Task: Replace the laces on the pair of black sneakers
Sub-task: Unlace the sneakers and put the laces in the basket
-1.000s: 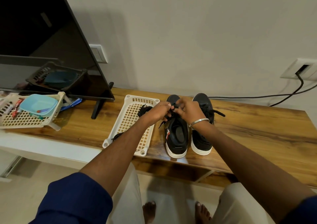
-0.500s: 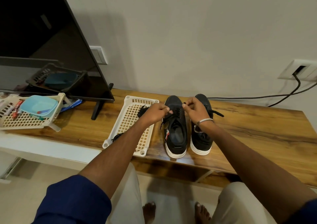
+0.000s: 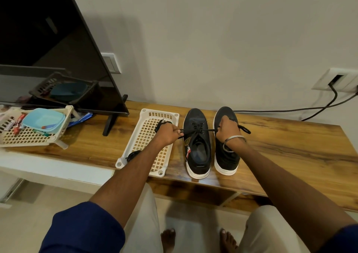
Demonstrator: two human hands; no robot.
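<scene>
Head view looks down on a wooden table (image 3: 280, 148) where two black sneakers with white soles stand side by side, toes toward the wall. Left hand (image 3: 167, 134) sits over the right edge of a cream plastic basket (image 3: 147, 136), its fingers curled round one end of a black lace (image 3: 195, 131). Right hand (image 3: 228, 129) hovers over the right sneaker (image 3: 226, 157), its fingers closed on the other end of the same lace. That lace runs taut between the two sets of fingers, straight across the upper eyelets of the left sneaker (image 3: 196, 142), which lies between the hands. More lacing crosses the eyelets just beyond that line, toward the toe. A loose lace end (image 3: 244, 129) pokes out just to the right of the right-hand fingers. A metal bangle (image 3: 233, 141) circles the right wrist.

Another dark lace bundle (image 3: 132, 155) lies at the near left corner of the basket, well behind the left-hand fingers along the forearm. Farther left stands a television (image 3: 48, 49) on its stand, and beside it a second basket (image 3: 29, 136) holding a light blue container (image 3: 43, 120) and small packets. Black cables (image 3: 310, 109) run along the wall from a socket (image 3: 337, 81) far to the right of the right hand. Bare feet show on the floor below.
</scene>
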